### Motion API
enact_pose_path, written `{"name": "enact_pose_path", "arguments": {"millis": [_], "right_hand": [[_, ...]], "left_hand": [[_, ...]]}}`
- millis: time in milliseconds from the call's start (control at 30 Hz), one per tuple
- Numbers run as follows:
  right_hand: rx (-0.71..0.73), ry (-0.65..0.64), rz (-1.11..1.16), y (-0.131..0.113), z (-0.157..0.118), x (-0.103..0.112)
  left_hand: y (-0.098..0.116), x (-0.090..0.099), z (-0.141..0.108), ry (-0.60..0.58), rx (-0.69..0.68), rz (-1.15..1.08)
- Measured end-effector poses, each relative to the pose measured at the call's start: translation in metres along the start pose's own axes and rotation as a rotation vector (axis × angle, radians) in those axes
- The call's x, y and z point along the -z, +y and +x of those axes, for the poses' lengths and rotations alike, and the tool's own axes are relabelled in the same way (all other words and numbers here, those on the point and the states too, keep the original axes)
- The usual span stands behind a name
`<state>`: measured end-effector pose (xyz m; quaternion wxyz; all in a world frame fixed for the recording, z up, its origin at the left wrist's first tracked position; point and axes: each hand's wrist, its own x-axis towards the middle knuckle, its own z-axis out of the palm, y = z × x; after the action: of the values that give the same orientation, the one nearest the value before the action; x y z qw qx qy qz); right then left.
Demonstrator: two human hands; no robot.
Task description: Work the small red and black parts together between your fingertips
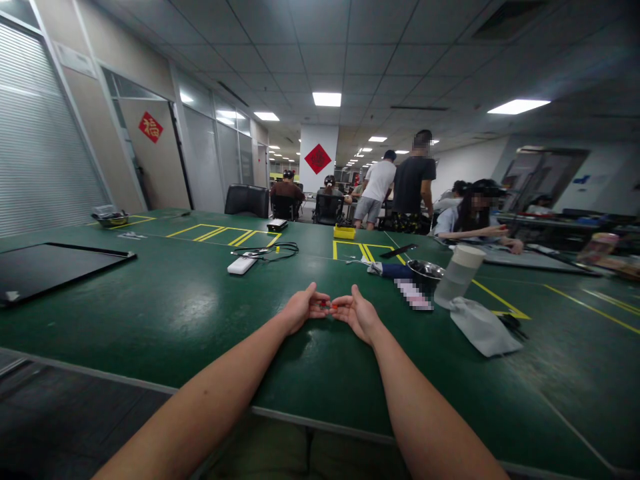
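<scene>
My left hand and my right hand face each other above the green table, palms inward. Both thumbs point up, apart from the fingers, which stretch toward each other until the tips nearly meet or touch; I cannot tell which. A small red spot shows at the left fingers and an orange-red one at the right fingertips. They are too small to make out as objects or marks. Nothing else shows in either palm.
A white power bank with black cables lies ahead. To the right are a metal bowl, a translucent bottle and a pale pouch. A black panel lies left; a yellow tray stands farther back. A person sits at right.
</scene>
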<state>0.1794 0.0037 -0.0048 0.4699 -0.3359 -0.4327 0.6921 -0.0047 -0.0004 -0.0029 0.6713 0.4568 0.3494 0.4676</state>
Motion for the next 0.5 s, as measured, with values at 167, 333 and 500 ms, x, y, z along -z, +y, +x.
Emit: {"name": "enact_pose_path", "arguments": {"millis": [167, 333, 500], "right_hand": [[0.043, 0.005, -0.077, 0.0022, -0.0002, -0.0006], [0.118, -0.01, -0.239, 0.0057, -0.0021, -0.0026], [0.117, 0.031, -0.198, 0.0043, -0.0032, -0.0039]], "left_hand": [[0.0002, -0.0004, 0.0001, 0.006, 0.008, 0.017], [-0.0017, -0.0025, -0.0013, -0.003, -0.009, 0.134], [-0.0012, -0.0053, -0.0045, 0.002, -0.048, 0.181]]}}
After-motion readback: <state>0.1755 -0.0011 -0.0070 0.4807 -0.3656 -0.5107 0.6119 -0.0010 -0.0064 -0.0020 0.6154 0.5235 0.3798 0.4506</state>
